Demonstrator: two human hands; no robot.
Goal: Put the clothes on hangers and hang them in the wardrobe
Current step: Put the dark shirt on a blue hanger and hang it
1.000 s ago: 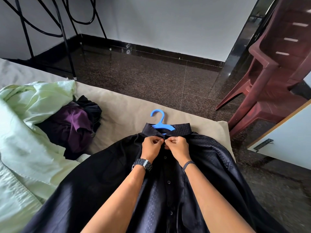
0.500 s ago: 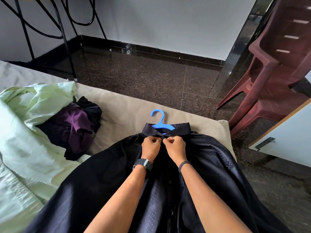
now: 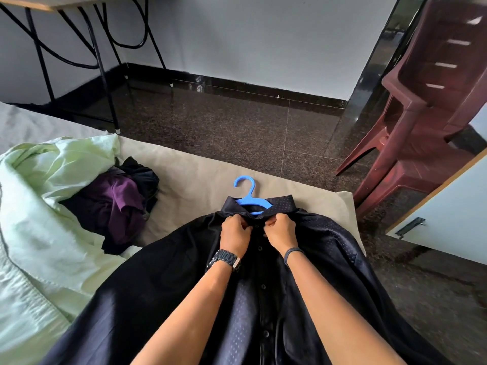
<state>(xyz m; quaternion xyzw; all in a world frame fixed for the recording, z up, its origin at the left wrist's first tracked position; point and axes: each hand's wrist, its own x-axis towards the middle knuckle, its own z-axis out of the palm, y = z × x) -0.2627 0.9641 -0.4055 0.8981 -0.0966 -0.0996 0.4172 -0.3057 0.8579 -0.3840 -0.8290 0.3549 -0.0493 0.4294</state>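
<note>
A dark navy dotted shirt point(image 3: 158, 280) lies spread on the bed with a blue plastic hanger point(image 3: 249, 198) inside its collar, the hook sticking out beyond the collar. My left hand point(image 3: 234, 234) pinches the left side of the shirt's front just under the collar. My right hand point(image 3: 282, 231) pinches the right side, a small gap apart from the left. The hanger's shoulders are hidden under the cloth.
A pale green garment point(image 3: 39, 206) and a purple and black pile point(image 3: 118, 206) lie to the left on the beige bed point(image 3: 197, 180). Stacked maroon plastic chairs point(image 3: 427, 114) stand at the right. A white door point(image 3: 453, 214) with a metal hinge is at the right edge. A black metal frame point(image 3: 100, 61) stands back left.
Both hands stay at the collar; they have drawn slightly apart, still pinching the shirt front. The view has tipped up a little.
</note>
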